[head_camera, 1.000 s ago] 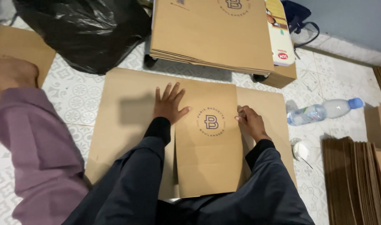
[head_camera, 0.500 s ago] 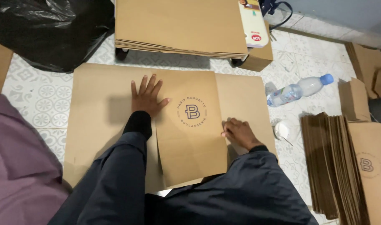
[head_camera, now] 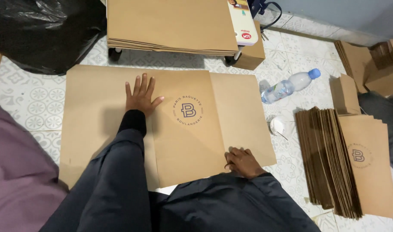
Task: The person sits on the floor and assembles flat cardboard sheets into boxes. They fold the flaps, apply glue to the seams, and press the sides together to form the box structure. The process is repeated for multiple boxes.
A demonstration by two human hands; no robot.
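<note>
Brown flat paper bag (head_camera: 192, 141) lay mid-frame on the tiled floor (head_camera: 29, 101). Left hand (head_camera: 140, 96) pressed flat on its upper left, fingers spread, gripping nothing. Right hand (head_camera: 243, 162) curled at the bag's lower right edge, fingers pinching it. Finished bag stack (head_camera: 347, 163) at right.

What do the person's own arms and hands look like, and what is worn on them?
Both arms are covered by long, loose sleeves of dark navy, smooth fabric. The left sleeve ends in a tighter black cuff at the wrist. The left hand and the right hand are bare: no gloves, and no rings or watch that I can see.
</note>
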